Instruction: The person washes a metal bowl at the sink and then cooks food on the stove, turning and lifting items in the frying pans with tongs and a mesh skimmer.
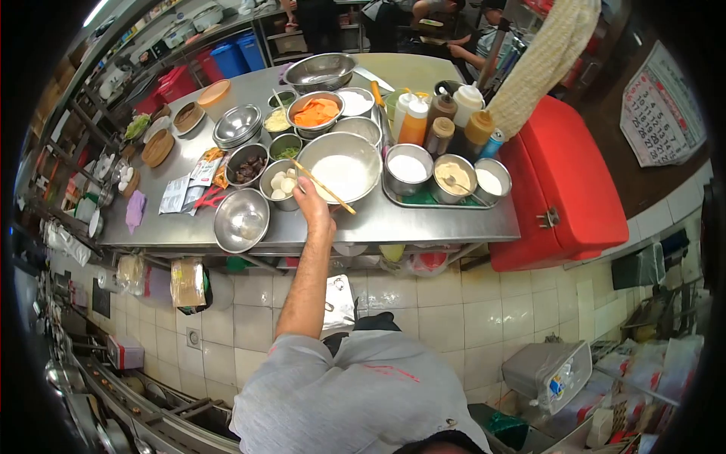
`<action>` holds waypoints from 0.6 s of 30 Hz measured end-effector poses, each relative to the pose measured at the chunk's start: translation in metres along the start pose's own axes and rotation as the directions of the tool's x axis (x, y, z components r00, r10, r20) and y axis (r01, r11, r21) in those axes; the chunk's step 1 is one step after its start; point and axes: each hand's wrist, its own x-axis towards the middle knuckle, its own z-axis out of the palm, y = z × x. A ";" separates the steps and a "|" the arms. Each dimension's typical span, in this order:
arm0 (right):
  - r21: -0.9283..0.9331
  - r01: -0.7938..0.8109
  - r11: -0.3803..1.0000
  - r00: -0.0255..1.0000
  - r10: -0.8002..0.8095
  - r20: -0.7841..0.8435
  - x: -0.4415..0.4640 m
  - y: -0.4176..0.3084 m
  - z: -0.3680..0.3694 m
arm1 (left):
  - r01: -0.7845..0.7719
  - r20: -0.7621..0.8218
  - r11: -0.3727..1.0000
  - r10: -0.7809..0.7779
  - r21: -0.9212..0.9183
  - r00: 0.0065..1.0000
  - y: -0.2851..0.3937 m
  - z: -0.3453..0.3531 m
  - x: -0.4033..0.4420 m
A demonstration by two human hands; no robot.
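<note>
My left hand [314,206] reaches over the front of the steel table [423,229], its fingers closed around light wooden chopsticks [327,187]. The chopsticks slant across the near left rim of a large steel bowl of white powder [340,175]. Part of the fingers is hidden, so any contact with the bowl is unclear. Just left of the hand stands a steel pot of pale round pieces [283,184], with an empty-looking steel bowl [242,220] nearer the front edge. My right hand is out of view.
Orange slices [315,112] fill a bowl farther back. A green tray [423,198] holds three pots, with sauce bottles [414,122] behind. Packets [189,187] lie left. A red cooler [556,181] stands right. People [473,49] are beyond the table. A grey bin [541,371] stands lower right.
</note>
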 end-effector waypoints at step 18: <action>-0.135 0.211 0.968 0.927 -0.242 -0.285 -0.010 -0.100 -0.056 | -0.207 -0.241 0.977 0.190 -0.043 0.952 -0.042 -0.035 0.053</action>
